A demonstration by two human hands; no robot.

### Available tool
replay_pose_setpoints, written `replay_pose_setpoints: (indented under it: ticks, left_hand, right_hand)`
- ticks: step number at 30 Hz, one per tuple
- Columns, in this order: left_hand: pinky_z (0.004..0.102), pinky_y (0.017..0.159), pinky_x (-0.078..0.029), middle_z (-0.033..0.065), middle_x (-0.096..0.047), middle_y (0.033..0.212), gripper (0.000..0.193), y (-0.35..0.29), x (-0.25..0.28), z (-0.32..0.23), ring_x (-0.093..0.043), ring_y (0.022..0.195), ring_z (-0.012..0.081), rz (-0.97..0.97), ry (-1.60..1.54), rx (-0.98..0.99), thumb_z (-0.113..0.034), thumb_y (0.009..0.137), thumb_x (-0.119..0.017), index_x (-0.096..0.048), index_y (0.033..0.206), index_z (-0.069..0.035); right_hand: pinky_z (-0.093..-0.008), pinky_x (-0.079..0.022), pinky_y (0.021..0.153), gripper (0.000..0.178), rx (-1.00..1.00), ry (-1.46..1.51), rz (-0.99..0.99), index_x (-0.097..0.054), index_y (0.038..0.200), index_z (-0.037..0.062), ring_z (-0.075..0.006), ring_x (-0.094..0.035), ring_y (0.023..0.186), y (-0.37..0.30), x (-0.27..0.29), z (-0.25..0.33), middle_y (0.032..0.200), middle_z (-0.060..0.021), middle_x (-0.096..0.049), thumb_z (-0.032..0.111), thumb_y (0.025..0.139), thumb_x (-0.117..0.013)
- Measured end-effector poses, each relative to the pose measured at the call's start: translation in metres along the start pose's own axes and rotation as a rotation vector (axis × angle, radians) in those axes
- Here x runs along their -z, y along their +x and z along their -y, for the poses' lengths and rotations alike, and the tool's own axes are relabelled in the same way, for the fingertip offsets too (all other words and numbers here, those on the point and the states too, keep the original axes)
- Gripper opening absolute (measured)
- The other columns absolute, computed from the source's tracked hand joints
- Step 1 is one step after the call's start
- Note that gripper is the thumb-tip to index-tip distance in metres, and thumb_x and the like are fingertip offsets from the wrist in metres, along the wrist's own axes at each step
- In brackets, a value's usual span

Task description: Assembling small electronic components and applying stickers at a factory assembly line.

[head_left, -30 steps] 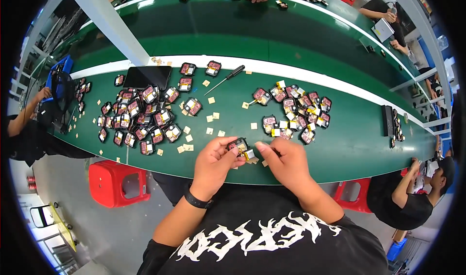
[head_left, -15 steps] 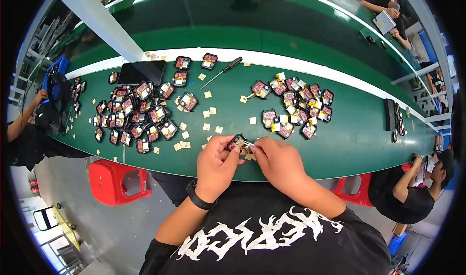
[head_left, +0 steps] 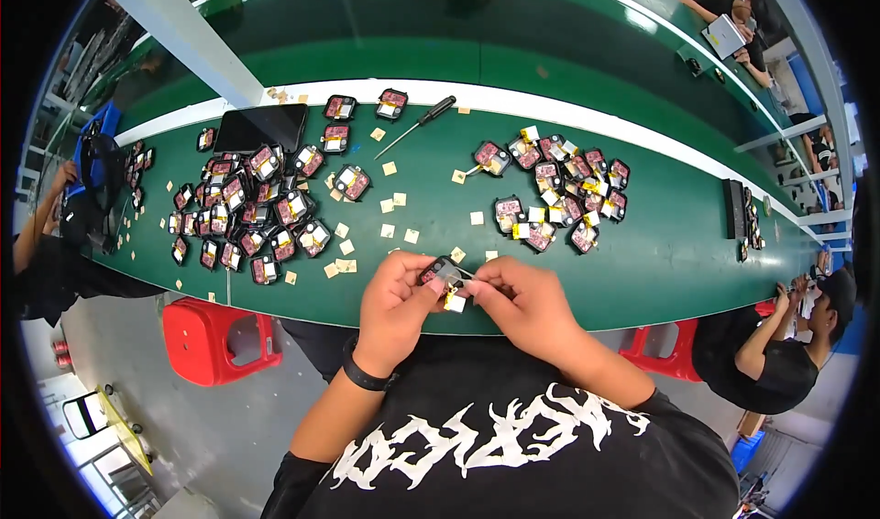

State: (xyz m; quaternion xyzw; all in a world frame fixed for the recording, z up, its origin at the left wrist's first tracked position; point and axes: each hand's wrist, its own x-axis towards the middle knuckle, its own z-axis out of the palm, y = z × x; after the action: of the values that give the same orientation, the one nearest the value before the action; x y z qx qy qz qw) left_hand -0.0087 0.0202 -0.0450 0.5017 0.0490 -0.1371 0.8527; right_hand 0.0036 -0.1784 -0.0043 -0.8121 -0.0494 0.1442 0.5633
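Near the table's front edge, my left hand (head_left: pixel 392 306) grips a small black device housing (head_left: pixel 441 269) between thumb and fingers. A white piece with yellow tape (head_left: pixel 454 301) hangs from its lower side. My right hand (head_left: pixel 527 301) is closed in a pinch at the right side of the housing. Out of that pinch reaches a thin metal tool that looks like tweezers (head_left: pixel 467 273), its tip at the housing. My fingers cover part of the housing's inside.
A pile of open housings with red boards (head_left: pixel 246 209) lies left, beside a black tablet-like slab (head_left: pixel 261 129). Another group with yellow tape (head_left: pixel 559 185) lies right. A screwdriver (head_left: pixel 417 126) and several beige squares (head_left: pixel 389 168) lie between. Red stools (head_left: pixel 203 340) and co-workers (head_left: pixel 779 336) flank me.
The housing has tilted in my left hand, and the white piece with yellow tape now hangs out below it. Both hands stay close together; the view has shifted slightly.
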Motion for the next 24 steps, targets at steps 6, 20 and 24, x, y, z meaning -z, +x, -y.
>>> replay_pose_setpoints:
  ticks: [6, 20, 24]
  left_hand:
    - [0.0272, 0.076, -0.058, 0.0107, -0.065, 0.11, 0.025, 0.001, -0.003, 0.001, -0.067, 0.095, 0.0134, -0.073, 0.029, -0.026, 0.004, 0.098, -0.058, -0.051, 0.122, 0.002]
    - [0.0339, 0.088, -0.062, 0.0102, -0.063, 0.116, 0.025, 0.003, -0.002, -0.002, -0.067, 0.102, 0.0164, -0.038, -0.005, -0.022, 0.006, 0.1, -0.054, -0.055, 0.125, 0.004]
    - [0.0336, 0.089, -0.063, 0.0109, -0.064, 0.117, 0.026, 0.002, -0.001, -0.002, -0.067, 0.103, 0.0169, -0.01, -0.035, -0.041, 0.007, 0.1, -0.052, -0.054, 0.126, 0.004]
  right_hand:
    - [-0.0286, -0.05, 0.06, 0.031, 0.04, -0.113, 0.052, -0.068, 0.109, 0.0035, -0.0134, -0.066, 0.071, 0.003, -0.001, 0.01, 0.088, -0.0091, -0.07, 0.011, 0.083, -0.083]
    - [-0.0286, -0.049, 0.059, 0.019, 0.199, -0.157, -0.008, -0.073, 0.103, 0.0009, -0.0147, -0.063, 0.067, 0.009, -0.006, 0.011, 0.084, -0.0073, -0.069, 0.005, 0.084, -0.074]
    - [-0.0209, -0.041, 0.055, 0.015, -0.051, 0.028, -0.015, -0.074, 0.103, -0.0014, -0.0017, -0.053, 0.062, 0.012, -0.006, 0.021, 0.077, -0.0012, -0.069, 0.006, 0.09, -0.073]
